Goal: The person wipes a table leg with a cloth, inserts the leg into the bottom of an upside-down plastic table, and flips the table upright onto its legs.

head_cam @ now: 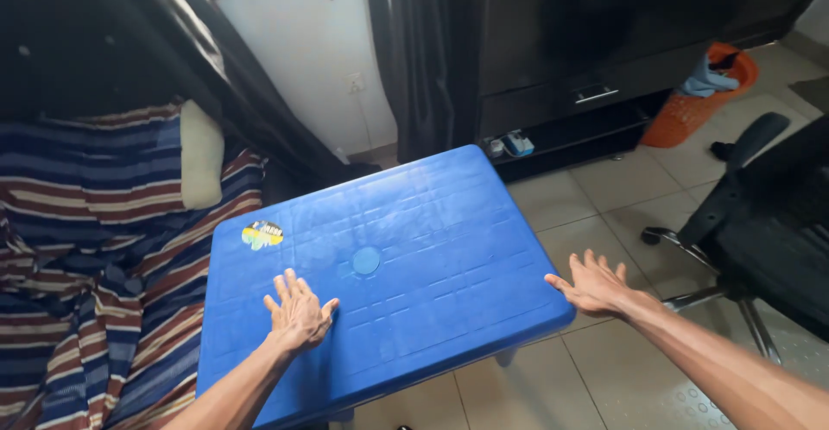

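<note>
**Two open hands at a blue table**

A blue plastic table point(432, 223) stands on a pale tiled floor point(604, 188), seen from above and turned at an angle. Its top is moulded in a grid of shallow panels, with a round plug point(366, 261) near the middle and an oval sticker point(262, 235) towards the far left corner.

The left hand point(298, 313) lies palm down on the tabletop, fingers spread and straight, holding nothing. It rests near the front left part of the top, just beside the plug and below the sticker.

The right hand point(596, 285) is open as well, fingers fanned out, gripping nothing. It sits at the table's right edge, by the near right corner; its thumb side touches or almost touches the rim, and which of the two cannot be told.

Left of the table a striped cloth point(95, 257) in blue, red and cream covers a seat, with a cream cushion point(201, 155) against it. Right of the table stands a black office chair point(760, 223). Behind are a dark cabinet point(604, 67), a dark curtain point(423, 59) and an orange basket point(699, 98).
</note>
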